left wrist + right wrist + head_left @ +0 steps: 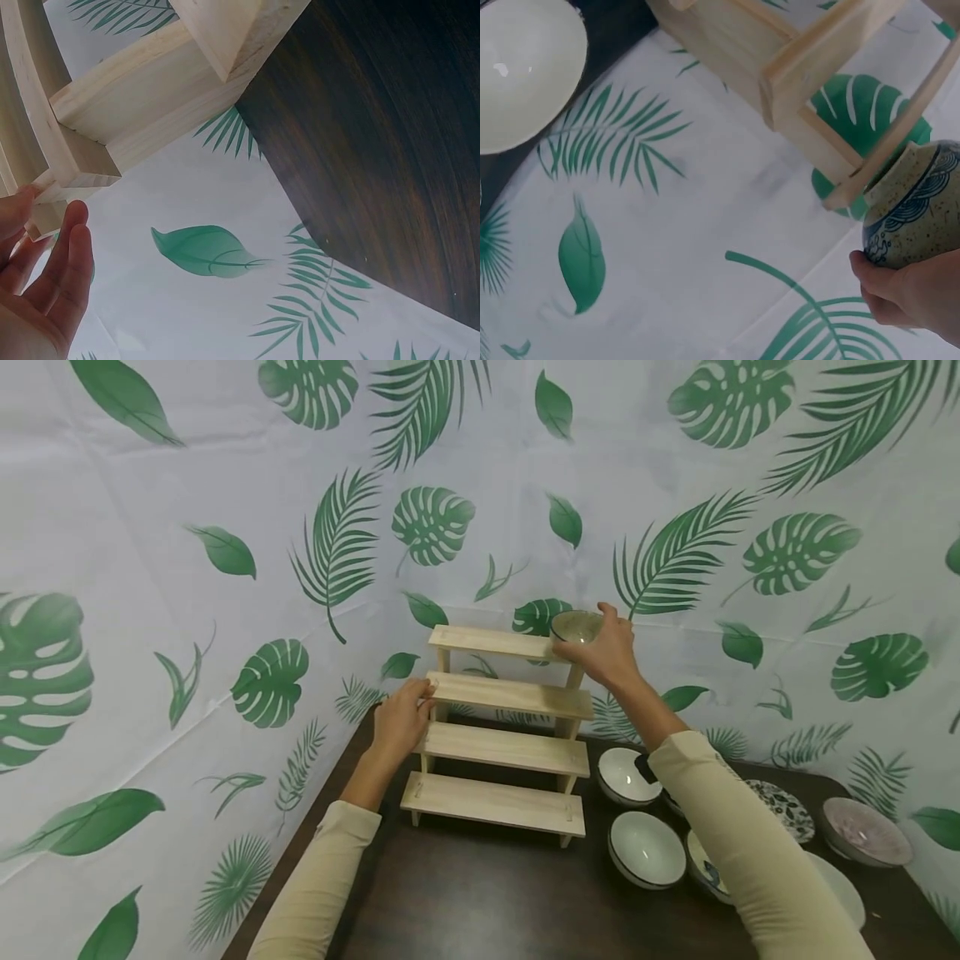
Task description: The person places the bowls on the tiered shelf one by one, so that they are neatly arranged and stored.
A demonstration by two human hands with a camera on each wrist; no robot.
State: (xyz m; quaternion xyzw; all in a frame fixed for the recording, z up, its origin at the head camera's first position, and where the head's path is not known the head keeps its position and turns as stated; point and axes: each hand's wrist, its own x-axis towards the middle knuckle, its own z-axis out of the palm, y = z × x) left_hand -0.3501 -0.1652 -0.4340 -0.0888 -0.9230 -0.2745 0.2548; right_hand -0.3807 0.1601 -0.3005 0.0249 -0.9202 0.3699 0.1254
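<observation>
A wooden tiered rack (510,695) with several steps stands on the dark table. My right hand (607,652) holds a speckled bowl (576,625) at the right end of the rack's top step. In the right wrist view the bowl (911,206) shows a blue wave pattern, its foot close to the top board; contact is hard to tell. My left hand (402,718) grips the left end of the second step from the top. In the left wrist view its thumb and fingers (64,277) pinch that board's end.
Right of the rack sit a white bowl (628,775), a pale green bowl (647,850), a patterned plate (783,810) and a pinkish bowl (867,832). My right forearm partly covers other dishes. A leaf-printed cloth (480,527) hangs close behind the rack and along the left.
</observation>
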